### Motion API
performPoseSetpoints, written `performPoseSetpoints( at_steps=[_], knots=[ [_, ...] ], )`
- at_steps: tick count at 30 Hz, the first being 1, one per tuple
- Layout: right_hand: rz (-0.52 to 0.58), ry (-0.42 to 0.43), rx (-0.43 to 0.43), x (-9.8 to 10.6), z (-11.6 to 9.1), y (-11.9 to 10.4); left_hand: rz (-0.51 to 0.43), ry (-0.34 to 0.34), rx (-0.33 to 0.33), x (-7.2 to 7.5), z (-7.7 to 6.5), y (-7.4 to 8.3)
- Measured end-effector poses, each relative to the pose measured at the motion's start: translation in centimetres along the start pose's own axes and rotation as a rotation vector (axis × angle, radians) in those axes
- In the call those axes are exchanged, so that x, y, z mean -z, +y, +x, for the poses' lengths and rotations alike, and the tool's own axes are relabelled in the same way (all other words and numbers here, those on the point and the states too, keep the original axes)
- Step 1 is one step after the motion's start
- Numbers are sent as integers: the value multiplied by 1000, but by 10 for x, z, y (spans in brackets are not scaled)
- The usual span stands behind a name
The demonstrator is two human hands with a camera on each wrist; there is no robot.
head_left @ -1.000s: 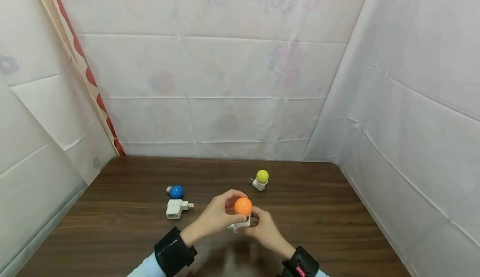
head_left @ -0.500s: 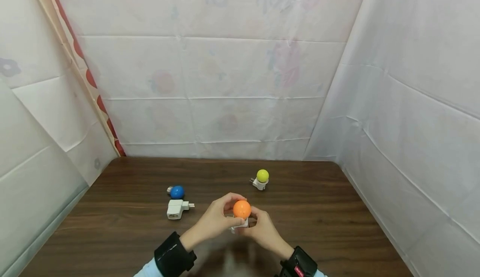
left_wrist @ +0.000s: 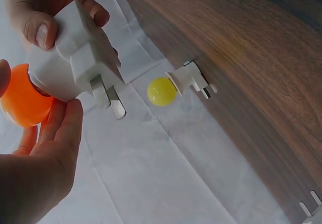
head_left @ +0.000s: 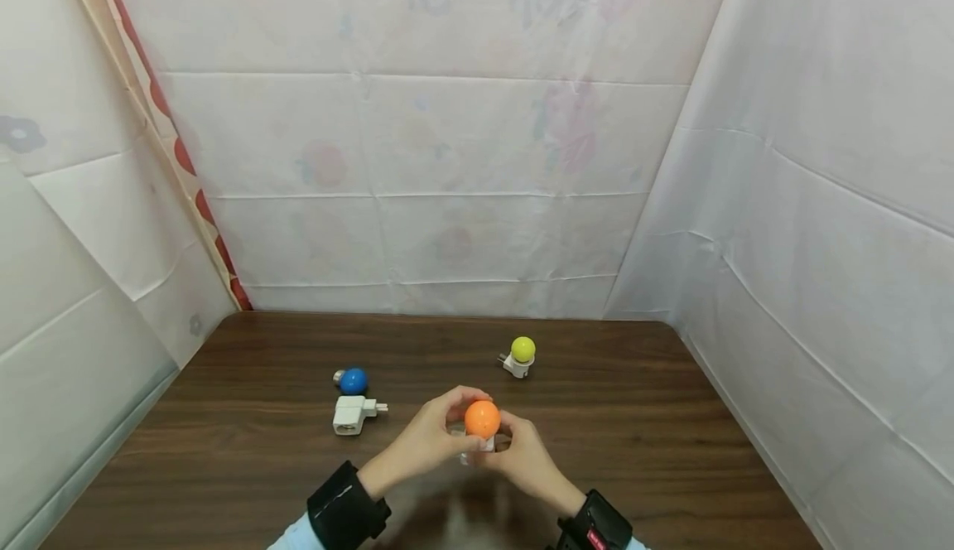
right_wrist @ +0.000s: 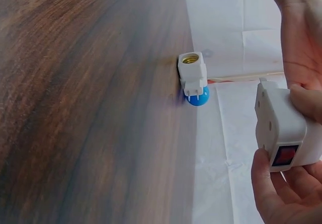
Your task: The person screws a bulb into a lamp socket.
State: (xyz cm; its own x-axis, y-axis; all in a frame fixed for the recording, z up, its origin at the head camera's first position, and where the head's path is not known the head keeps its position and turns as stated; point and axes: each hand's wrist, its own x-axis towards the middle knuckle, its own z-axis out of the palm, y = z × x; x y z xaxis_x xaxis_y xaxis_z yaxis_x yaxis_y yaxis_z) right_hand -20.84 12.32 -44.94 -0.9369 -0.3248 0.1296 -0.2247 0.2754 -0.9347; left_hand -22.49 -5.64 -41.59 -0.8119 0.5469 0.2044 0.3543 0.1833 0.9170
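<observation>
My left hand (head_left: 435, 427) grips a round orange light bulb (head_left: 482, 420) by its globe. Below it, my right hand (head_left: 523, 457) holds a white plug-in lamp socket (left_wrist: 88, 53) between thumb and fingers. The bulb's base sits at the socket's mouth, with a dark strip of it showing in the left wrist view. Two flat metal prongs (left_wrist: 108, 97) stick out from the socket. A red rocker switch (right_wrist: 286, 155) shows on its side in the right wrist view. Both hands are raised over the table, and fingers partly hide the socket in the head view.
Farther back on the brown wooden table (head_left: 633, 417) stands a yellow bulb (head_left: 523, 349) in a white plug socket (head_left: 517, 366). At left lie a blue bulb (head_left: 354, 381) and another white socket (head_left: 350, 415) with its prongs pointing right. White cloth (head_left: 447, 136) surrounds the table.
The white socket has tilted, and less of it shows below the orange bulb. Both hands keep nearly the same place and their hold.
</observation>
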Motion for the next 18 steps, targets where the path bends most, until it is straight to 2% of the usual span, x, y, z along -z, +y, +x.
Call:
performPoseSetpoints(
  at_steps=[8, 11, 14, 18],
  knots=[
    [-2, -34, 3, -2, -3, -1, -1, -52, 24, 2, -6, -3],
    [-8, -30, 0, -3, -2, 4, 48, -54, 21, 6, -6, 3],
    [-19, -25, 0, -4, -1, 7, 200, -24, 4, 12, -5, 15],
    [-16, -32, 16, -5, 0, 9, 450, 14, 18, 14, 0, 32]
  ],
)
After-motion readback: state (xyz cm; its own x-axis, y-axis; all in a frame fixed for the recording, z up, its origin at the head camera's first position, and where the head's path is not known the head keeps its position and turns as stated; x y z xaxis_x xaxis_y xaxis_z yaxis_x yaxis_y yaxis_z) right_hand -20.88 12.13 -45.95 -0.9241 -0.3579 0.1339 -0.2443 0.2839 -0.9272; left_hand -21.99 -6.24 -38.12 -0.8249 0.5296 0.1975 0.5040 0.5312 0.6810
